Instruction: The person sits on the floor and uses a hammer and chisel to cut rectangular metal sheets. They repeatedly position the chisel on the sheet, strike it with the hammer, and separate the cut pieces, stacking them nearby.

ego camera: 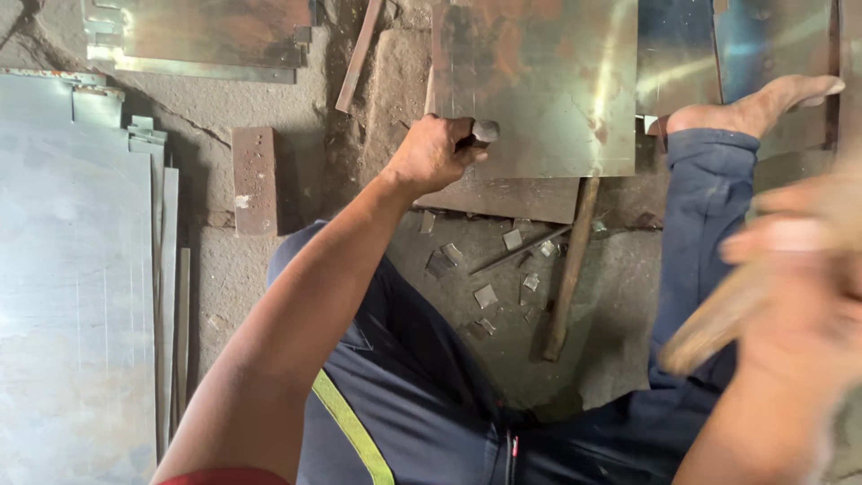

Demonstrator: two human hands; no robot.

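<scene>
Metal sheet (pixel 539 90) flat on floor (pixel 611 296) ahead; left hand (pixel 434 153) fisted around a short metal tool (pixel 483 132) at its near-left edge. Right hand (pixel 790 296) blurred, grip unclear.

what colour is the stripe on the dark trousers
Yellow-green, a bright diagonal stripe on the navy trousers, clearest in the head view.

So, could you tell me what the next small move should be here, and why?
Probably bring the right hand down so its wooden-handled tool strikes the head of the small metal tool. The left hand holds that tool at the lower edge of the metal sheet, and the right hand is raised and motion-blurred. Cut scraps lie below.
</scene>
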